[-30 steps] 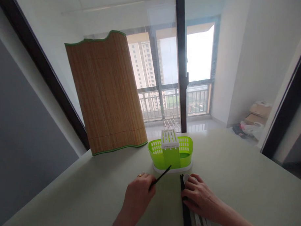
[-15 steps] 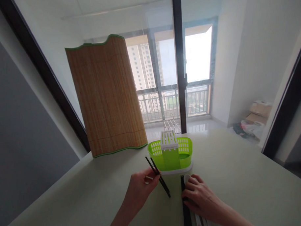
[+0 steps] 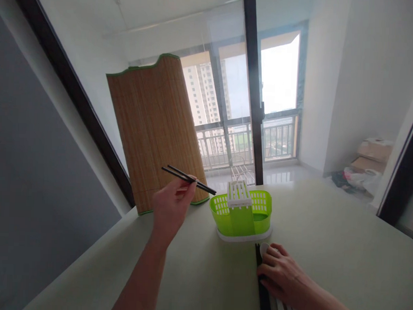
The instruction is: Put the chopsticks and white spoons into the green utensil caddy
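My left hand (image 3: 170,210) is raised to the left of the green basket, its fingers pinching a pair of black chopsticks (image 3: 206,188). Their right ends point toward the basket's rim. Low on the right, my right hand (image 3: 285,271) is curled over a bundle of black chopsticks (image 3: 264,298) at the table. A white spoon (image 3: 263,249) pokes out beyond its fingers, and pale handles show partly under the wrist. Just beyond both hands stands the green plastic basket (image 3: 241,223), a cutlery holder with a white slotted top piece and white base.
A bamboo mat (image 3: 156,130) with green edging stands upright at the back left of the pale table (image 3: 205,281). Behind the table is a glass partition with a dark frame post (image 3: 254,84). Boxes and bags (image 3: 368,165) lie on the floor at far right.
My left hand has lifted up and left with the black chopsticks, which now lie nearer to level. My right hand stays on its bundle. The whole view has shifted slightly.
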The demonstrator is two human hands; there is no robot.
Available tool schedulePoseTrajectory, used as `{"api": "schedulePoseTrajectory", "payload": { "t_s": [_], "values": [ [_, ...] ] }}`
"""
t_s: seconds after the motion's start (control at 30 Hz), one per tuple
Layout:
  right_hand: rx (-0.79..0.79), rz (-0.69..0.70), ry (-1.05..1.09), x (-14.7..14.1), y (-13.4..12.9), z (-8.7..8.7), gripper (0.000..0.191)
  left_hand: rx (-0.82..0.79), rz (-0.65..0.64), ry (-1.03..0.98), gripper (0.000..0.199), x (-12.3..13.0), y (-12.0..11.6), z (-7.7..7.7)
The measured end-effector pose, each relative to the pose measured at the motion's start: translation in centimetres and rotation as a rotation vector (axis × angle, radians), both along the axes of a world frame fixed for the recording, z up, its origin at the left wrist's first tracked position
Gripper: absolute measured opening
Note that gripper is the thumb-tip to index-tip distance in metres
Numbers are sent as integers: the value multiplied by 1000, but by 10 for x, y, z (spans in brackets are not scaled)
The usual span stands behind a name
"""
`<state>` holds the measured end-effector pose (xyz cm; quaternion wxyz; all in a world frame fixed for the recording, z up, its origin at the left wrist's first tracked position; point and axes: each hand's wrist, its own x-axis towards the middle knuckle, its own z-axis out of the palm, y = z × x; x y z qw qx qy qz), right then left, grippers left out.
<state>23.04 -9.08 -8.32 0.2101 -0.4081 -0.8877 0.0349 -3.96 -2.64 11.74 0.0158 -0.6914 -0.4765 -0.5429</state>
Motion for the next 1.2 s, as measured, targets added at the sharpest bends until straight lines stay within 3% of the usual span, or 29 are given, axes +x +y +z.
{"api": "schedulePoseTrajectory", "payload": {
  "t_s": [0.1,0.3,0.4,0.57,0.77,0.87,0.93,1.0,1.2],
  "values": [
    [-6,1,-8,0,0,0,5,-157,-64,208,22,18,35,-9],
    [-13,-10,-18,1,3,2,5,-374,-62,409,15,50,97,-57],
    [-7,-1,-6,1,3,2,5,-419,-64,425,17,55,109,-70],
    [9,-19,-6,1,2,1,5,-410,-30,477,19,59,110,-75],
    [12,-19,16,1,-1,-1,7,-320,16,476,30,57,89,-74],
    [18,-14,29,2,0,0,6,-144,68,417,29,53,64,-79],
    [32,-17,27,2,0,0,6,-22,79,371,23,51,40,-91],
    [51,-22,23,2,0,1,9,-15,26,354,18,50,14,-110],
    [40,-9,20,2,-2,6,11,-317,-247,466,13,60,-48,-168]
  ]
}}
